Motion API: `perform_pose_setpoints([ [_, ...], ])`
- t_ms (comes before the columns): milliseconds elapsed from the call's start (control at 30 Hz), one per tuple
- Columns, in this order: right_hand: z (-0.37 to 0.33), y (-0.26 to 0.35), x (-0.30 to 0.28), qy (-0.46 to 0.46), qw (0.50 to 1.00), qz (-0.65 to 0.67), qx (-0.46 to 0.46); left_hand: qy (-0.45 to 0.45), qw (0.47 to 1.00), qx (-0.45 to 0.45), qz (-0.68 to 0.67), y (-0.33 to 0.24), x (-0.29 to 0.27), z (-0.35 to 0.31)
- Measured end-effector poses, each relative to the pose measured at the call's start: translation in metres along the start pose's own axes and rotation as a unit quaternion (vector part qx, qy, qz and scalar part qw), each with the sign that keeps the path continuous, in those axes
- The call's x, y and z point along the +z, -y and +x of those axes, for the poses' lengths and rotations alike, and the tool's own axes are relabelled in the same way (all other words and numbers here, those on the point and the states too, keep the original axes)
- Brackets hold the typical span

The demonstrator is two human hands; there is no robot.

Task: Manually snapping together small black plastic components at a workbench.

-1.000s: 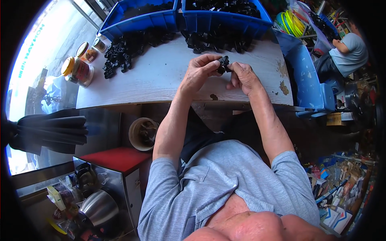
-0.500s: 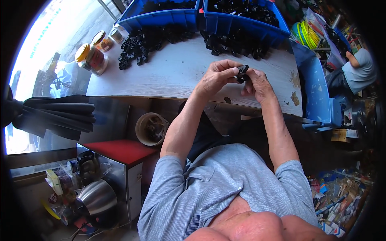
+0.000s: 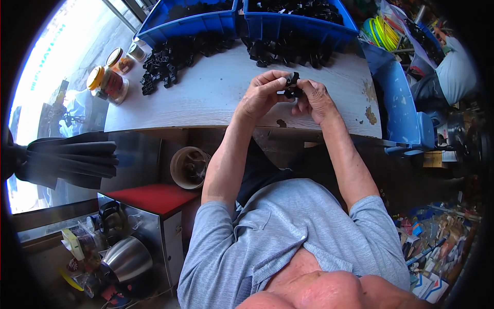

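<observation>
Above the near part of the table (image 3: 170,110), a small black part (image 3: 292,81) sits between the fingertips of both hands. The left hand (image 3: 259,96) has its grip closed on it, thumb pointing right; the right hand (image 3: 317,100) pinches its right side, lower fingers curled. The left forearm (image 3: 226,159) and right forearm (image 3: 347,157) slant inward from elbows held apart.

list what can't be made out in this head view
Black part, head view: its held sides, covered by the left hand and right hand.
Blue bins, head view: far ends, cut off by the upper edge.
Bucket, head view: contents, too dark to name.
Clutter, head view: many single items, too small.
</observation>
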State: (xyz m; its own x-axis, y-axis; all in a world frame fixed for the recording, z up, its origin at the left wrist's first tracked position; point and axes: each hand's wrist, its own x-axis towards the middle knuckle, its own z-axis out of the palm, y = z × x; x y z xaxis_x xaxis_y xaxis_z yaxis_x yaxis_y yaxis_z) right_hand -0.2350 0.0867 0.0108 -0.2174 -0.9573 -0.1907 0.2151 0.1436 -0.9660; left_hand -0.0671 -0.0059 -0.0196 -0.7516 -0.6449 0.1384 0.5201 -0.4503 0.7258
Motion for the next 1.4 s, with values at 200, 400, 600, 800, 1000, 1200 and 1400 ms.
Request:
perform_pose_setpoints([
  [200, -0.001, 0.007, -0.001, 0.022, 0.999, 0.0, 0.025, 0.003, 1.0, -0.007, -0.006, 0.001, 0.002, 0.001],
  [400, -0.003, 0.009, -0.001, 0.036, 0.999, -0.001, 0.036, 0.028, 0.999, -0.02, 0.0, -0.001, -0.004, -0.001],
  [600, -0.005, 0.012, -0.001, 0.058, 0.997, -0.017, 0.041, 0.028, 0.999, -0.036, -0.013, -0.004, -0.007, 0.0],
  [800, -0.004, 0.012, -0.002, 0.063, 0.997, -0.018, 0.045, 0.028, 0.999, -0.039, -0.017, -0.003, -0.009, 0.0],
  [1000, -0.002, 0.007, -0.005, 0.075, 0.996, -0.022, 0.044, 0.032, 0.999, -0.025, -0.009, -0.004, -0.011, 0.0],
  [1200, -0.007, 0.009, -0.009, 0.02, 0.998, 0.003, 0.067, -0.076, 0.997, 0.0, 0.029, -0.014, -0.013, 0.001],
  [1400, -0.004, 0.001, -0.006, -0.029, 0.999, 0.009, 0.024, -0.17, 0.899, 0.107, 0.39, -0.002, -0.007, 0.007],
])
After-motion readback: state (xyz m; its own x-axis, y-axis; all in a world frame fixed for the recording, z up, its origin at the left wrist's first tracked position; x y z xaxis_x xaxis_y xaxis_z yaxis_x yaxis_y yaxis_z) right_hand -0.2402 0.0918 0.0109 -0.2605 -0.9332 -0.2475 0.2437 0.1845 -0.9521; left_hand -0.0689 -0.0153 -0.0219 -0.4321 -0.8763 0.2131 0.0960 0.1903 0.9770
